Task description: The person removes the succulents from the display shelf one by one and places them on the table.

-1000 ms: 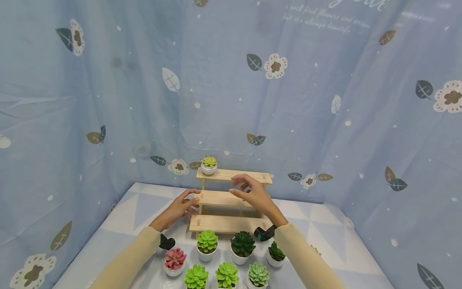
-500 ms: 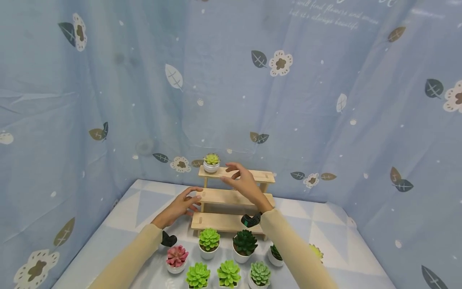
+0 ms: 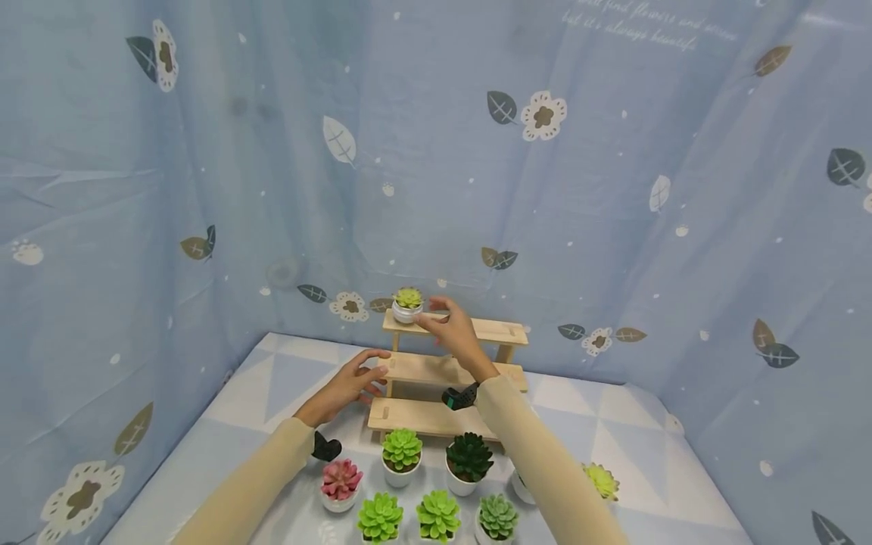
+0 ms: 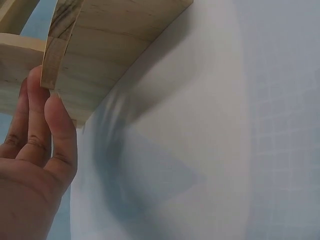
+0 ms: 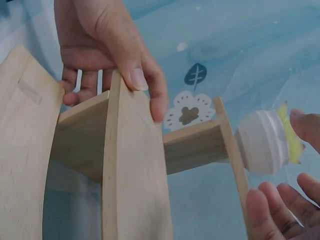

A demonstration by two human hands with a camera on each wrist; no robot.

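A three-tier wooden plant stand point(image 3: 436, 415) stands at the back of the table. On the left end of its top tier sits a small potted succulent point(image 3: 407, 310), yellow-green in a ribbed white pot. My right hand point(image 3: 453, 333) is just right of that pot, thumb and fingers spread; in the right wrist view the fingers point(image 5: 257, 202) appear apart from the pot point(image 5: 262, 142). My left hand point(image 3: 347, 386) holds the left end of the middle tier, thumb and index finger on either side of the plank point(image 5: 135, 165) in the right wrist view.
In front of the stand are several potted succulents, among them a pink one point(image 3: 341, 483), a dark green one point(image 3: 468, 458) and bright green ones point(image 3: 402, 450). A yellow-green one point(image 3: 602, 481) is right of my right sleeve. A blue patterned curtain point(image 3: 436, 166) hangs behind.
My right hand has moved left and up along the stand, to beside the pot on the top tier. The left hand has stayed at the middle tier. The head view has shifted slightly.
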